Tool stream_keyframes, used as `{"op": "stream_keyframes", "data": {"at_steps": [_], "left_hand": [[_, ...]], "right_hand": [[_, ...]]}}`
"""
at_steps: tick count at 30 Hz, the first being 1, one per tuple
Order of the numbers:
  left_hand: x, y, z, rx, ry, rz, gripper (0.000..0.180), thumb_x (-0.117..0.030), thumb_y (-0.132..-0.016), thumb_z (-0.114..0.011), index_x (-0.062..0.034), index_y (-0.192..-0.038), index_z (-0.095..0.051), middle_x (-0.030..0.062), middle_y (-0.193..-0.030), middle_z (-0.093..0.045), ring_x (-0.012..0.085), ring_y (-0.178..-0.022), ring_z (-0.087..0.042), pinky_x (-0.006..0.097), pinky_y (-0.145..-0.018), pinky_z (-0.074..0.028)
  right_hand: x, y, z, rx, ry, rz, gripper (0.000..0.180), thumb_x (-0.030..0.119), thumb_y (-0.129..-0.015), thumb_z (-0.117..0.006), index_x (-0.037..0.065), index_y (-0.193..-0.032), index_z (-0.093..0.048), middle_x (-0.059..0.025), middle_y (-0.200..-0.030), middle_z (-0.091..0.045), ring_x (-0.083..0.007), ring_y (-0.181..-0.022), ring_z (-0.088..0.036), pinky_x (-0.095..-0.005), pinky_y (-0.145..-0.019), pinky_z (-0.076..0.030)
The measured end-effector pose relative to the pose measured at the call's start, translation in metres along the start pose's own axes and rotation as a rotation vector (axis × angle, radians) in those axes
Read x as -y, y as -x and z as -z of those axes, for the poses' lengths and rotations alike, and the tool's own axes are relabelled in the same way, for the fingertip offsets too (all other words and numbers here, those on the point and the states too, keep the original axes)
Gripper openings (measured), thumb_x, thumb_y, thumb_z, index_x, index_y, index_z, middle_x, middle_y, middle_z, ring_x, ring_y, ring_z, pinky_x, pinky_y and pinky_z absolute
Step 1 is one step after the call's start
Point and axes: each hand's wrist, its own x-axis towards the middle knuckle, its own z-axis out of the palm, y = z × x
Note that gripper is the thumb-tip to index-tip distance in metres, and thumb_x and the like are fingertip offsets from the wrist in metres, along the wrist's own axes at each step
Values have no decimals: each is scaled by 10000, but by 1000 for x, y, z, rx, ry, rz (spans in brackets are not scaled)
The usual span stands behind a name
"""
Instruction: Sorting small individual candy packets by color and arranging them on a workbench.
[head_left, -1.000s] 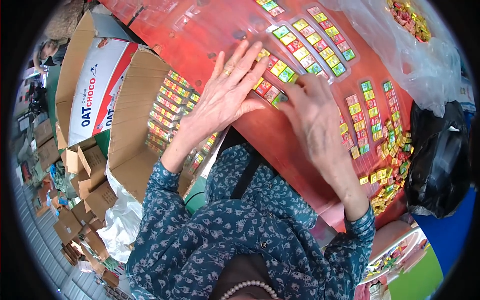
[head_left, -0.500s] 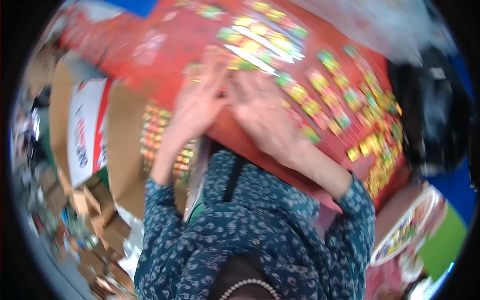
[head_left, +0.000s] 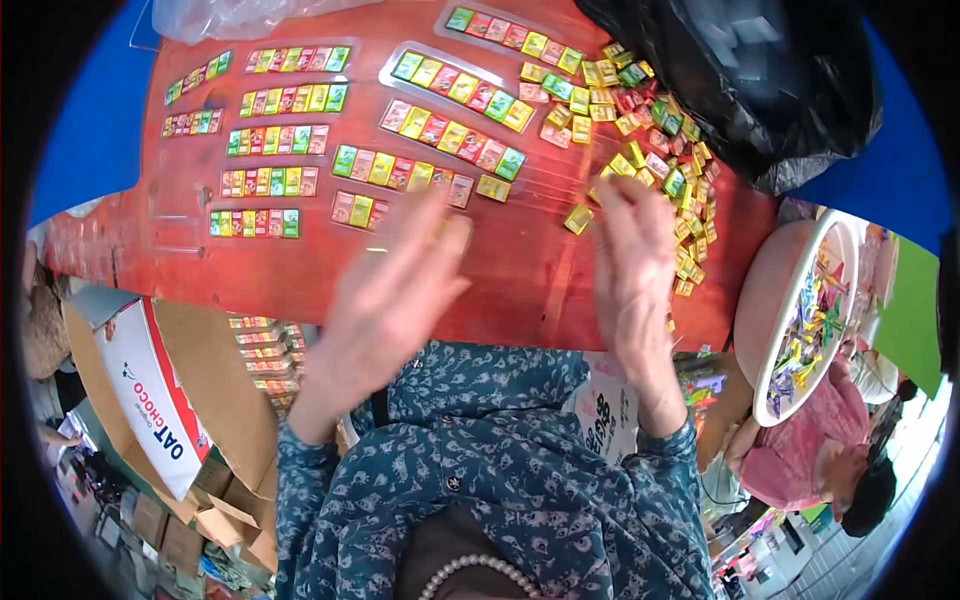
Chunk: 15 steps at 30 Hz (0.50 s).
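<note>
My left hand (head_left: 395,285), smeared by motion, is over the near end of a short row of small colourful packs (head_left: 352,209) on the red table. A yellow patch shows by its fingers, but I cannot make out whether it holds anything. My right hand (head_left: 637,250) is at the near left edge of a loose heap of small yellow, green and red packs (head_left: 690,190). Its fingers point down among them and are blurred. A single yellow pack (head_left: 578,219) lies just left of the right fingers, and another pack (head_left: 493,188) sits near the row ends.
Neat rows of packs (head_left: 264,182) cover the left of the red table (head_left: 500,290). A black plastic bag (head_left: 760,90) stands at the far right. Beside the table are a white tub (head_left: 762,300) of wrapped pieces, a cardboard box (head_left: 215,370) and a person in pink (head_left: 800,450).
My hands were close together over rows of packs; now they are apart, the right one at the heap. The view has turned, showing more of the table's left and a person at the right.
</note>
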Motion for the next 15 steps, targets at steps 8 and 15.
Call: {"op": "stream_keyframes", "data": {"at_steps": [8,15], "left_hand": [[-45,-65,-94,-29,87,94,634,-189,-756,-803,56,-1271,-526,206,-1134,-496,366,-1013,-556,419,-850,-505],[-43,-85,-125,-171,-79,110,637,-237,-758,-790,54,-1266,-539,153,-1025,-510,324,-859,-595,384,-702,-520]], "right_hand": [[-42,-14,6,49,17,40,399,-87,-722,-567,-55,-1115,-629,-210,-1055,-585,-384,-932,-562,-450,-804,-493],[-49,-7,6,5,-189,-71,319,-81,-753,-555,-45,-1054,-653,-201,-994,-601,-376,-915,-583,-427,-786,-505]]}}
